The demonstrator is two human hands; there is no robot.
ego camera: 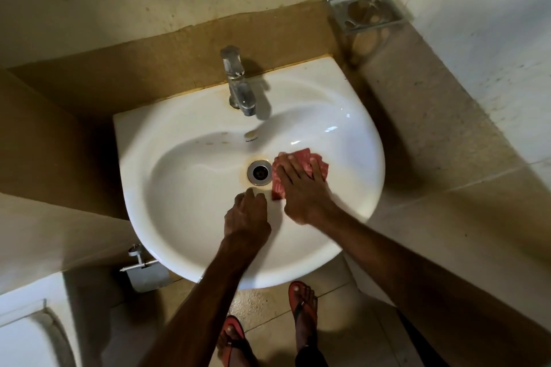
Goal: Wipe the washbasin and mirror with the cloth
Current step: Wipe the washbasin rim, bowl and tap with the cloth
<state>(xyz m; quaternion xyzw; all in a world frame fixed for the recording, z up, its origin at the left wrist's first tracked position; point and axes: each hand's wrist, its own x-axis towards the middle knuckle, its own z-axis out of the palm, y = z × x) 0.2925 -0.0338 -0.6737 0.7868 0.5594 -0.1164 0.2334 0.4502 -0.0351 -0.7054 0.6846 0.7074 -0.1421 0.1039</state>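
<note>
A white washbasin hangs on the wall below me, with a metal drain at its middle and a chrome tap at the back. My right hand presses a red patterned cloth flat against the bowl just right of the drain, fingers spread over it. My left hand rests inside the bowl just in front of the drain, fingers curled down onto the porcelain, holding nothing. No mirror is in view.
A metal soap holder is fixed to the wall at the upper right. A valve and pipe stick out under the basin's left side. A white toilet is at the lower left. My feet in red sandals stand on the tiled floor.
</note>
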